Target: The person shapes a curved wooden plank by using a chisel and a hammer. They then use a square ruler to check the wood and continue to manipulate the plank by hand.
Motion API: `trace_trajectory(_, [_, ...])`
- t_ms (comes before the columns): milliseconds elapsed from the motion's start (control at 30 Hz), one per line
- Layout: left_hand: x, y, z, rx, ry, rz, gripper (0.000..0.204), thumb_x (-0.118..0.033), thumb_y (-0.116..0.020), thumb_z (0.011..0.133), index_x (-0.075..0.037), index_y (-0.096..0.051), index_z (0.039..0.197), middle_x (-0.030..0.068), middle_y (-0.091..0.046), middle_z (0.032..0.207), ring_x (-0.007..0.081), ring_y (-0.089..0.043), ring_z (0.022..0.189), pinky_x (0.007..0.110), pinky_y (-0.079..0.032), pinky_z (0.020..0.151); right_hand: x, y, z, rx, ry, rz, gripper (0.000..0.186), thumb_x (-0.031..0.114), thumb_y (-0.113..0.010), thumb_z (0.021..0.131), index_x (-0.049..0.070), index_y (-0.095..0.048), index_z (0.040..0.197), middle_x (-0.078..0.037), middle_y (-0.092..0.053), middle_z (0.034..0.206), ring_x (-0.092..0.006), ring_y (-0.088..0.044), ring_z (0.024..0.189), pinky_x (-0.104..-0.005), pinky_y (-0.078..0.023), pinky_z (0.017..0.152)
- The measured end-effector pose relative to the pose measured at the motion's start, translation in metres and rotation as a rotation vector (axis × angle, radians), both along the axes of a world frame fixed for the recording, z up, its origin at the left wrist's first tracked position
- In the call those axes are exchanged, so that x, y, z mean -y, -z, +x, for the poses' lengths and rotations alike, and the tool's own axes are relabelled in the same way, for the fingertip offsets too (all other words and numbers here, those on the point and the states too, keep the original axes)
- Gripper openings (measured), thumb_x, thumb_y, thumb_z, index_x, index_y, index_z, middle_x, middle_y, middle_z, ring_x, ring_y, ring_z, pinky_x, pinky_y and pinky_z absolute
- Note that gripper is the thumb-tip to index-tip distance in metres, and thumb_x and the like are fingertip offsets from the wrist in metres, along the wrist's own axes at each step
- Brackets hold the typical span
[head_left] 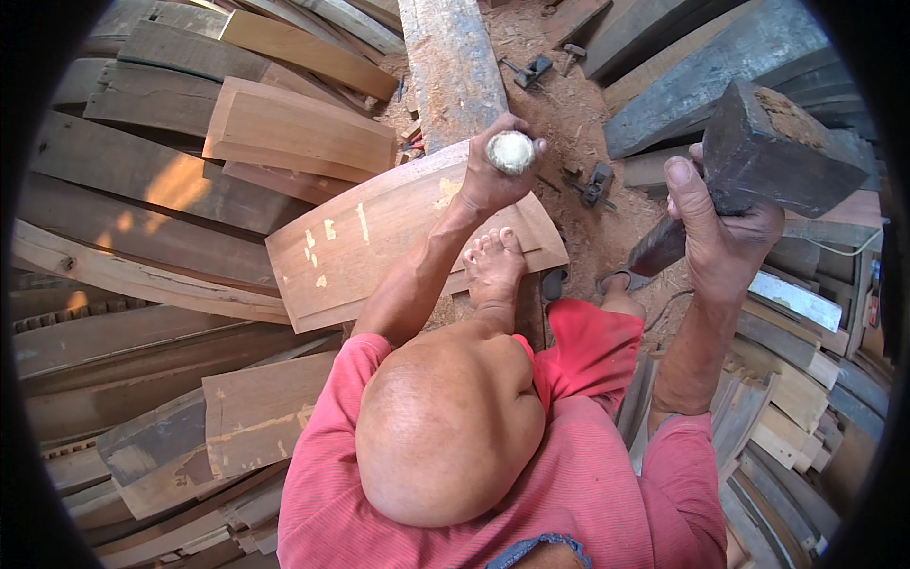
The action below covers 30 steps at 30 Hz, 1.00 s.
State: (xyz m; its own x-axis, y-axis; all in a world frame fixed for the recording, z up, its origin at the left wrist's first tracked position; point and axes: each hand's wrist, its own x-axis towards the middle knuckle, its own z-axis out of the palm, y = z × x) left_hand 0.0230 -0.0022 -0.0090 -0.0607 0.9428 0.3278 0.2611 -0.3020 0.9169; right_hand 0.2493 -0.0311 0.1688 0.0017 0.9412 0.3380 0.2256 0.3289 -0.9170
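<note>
My left hand [482, 180] is wrapped around an upright chisel [510, 152]. Its round, pale handle end faces up, and its blade is hidden below my fist. Beneath that hand lies a curved, reddish-brown wooden board [332, 248] with several light cut patches on its surface. A bare foot [495, 266] rests on the board just below my left hand. On the right, my right hand [725, 232] grips a dark wooden mallet [782, 156] near its block-shaped head. The mallet is raised well away from the chisel, and its handle slants down to the left.
A long, worn plank [453, 66] reaches away beyond the board. Wood planes [595, 185] and a small hammer [573, 59] lie among shavings on the floor. Stacked timber [123, 242] lines the left side, and more planks [720, 81] lean on the right.
</note>
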Motion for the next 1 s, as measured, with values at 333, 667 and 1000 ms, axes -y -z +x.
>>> trace_trajectory(333, [0.018, 0.011, -0.001, -0.236, 0.115, 0.175, 0.035, -0.005, -0.076, 0.074, -0.003, -0.069, 0.109, 0.0155, -0.071, 0.104, 0.0305, -0.071, 0.094, 0.037, -0.055, 0.083, -0.02, 0.058, -0.027, 1.046, -0.418, -0.108, 0.023, 0.022, -0.072, 0.086, 0.002, -0.071, 0.098, -0.023, -0.07, 0.084, -0.0404, -0.07, 0.079, -0.0476, -0.056, 0.071])
trace_trajectory(667, [-0.006, -0.004, 0.004, 0.013, -0.007, -0.039, 0.015, -0.013, -0.076, 0.089, -0.004, -0.065, 0.094, 0.0048, -0.065, 0.082, 0.012, -0.062, 0.075, 0.028, -0.051, 0.069, 0.011, 0.031, -0.018, 0.1, -0.139, -0.188, 0.022, 0.016, -0.08, 0.089, 0.001, -0.072, 0.102, 0.0, -0.069, 0.087, -0.0108, -0.061, 0.078, -0.0297, -0.052, 0.073])
trace_trajectory(1000, [-0.004, -0.005, 0.006, 0.034, 0.068, -0.051, 0.02, -0.014, -0.077, 0.088, -0.002, -0.063, 0.095, 0.005, -0.065, 0.081, 0.0118, -0.062, 0.076, 0.028, -0.051, 0.069, 0.002, 0.013, 0.009, 0.038, 0.04, -0.039, 0.024, 0.013, -0.083, 0.087, -0.001, -0.068, 0.1, -0.003, -0.067, 0.082, -0.0095, -0.06, 0.064, -0.0248, -0.049, 0.056])
